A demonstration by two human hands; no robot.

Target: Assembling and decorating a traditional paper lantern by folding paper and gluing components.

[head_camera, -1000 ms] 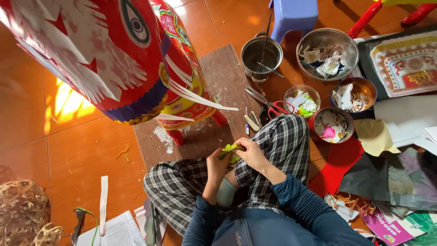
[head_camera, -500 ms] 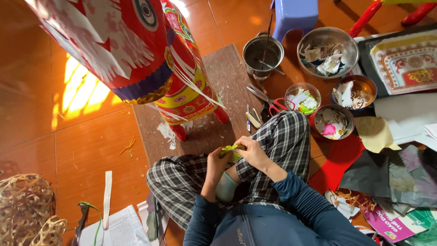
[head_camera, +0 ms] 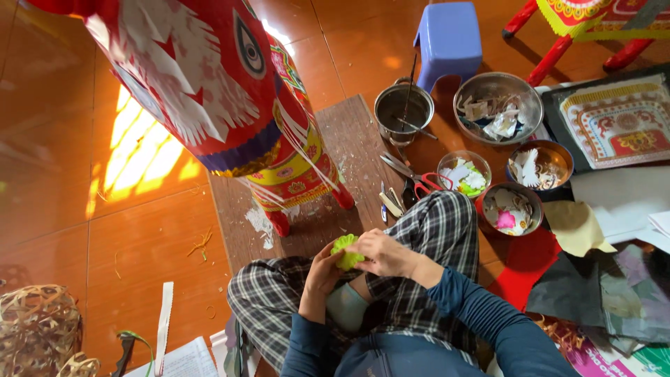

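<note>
Both hands pinch a small yellow-green crinkled paper piece [head_camera: 347,251] just above the lap: the left hand [head_camera: 322,274] closes on it from below, the right hand [head_camera: 382,253] clamps it from the right side. Plaid trousers [head_camera: 426,230] fold beneath. Just beyond sits a big red paper lantern figure [head_camera: 230,105] on a wooden board [head_camera: 356,139]. Red-handled scissors [head_camera: 413,183] lie near the right knee, with bowls of paper scraps [head_camera: 499,105] farther right.
</note>
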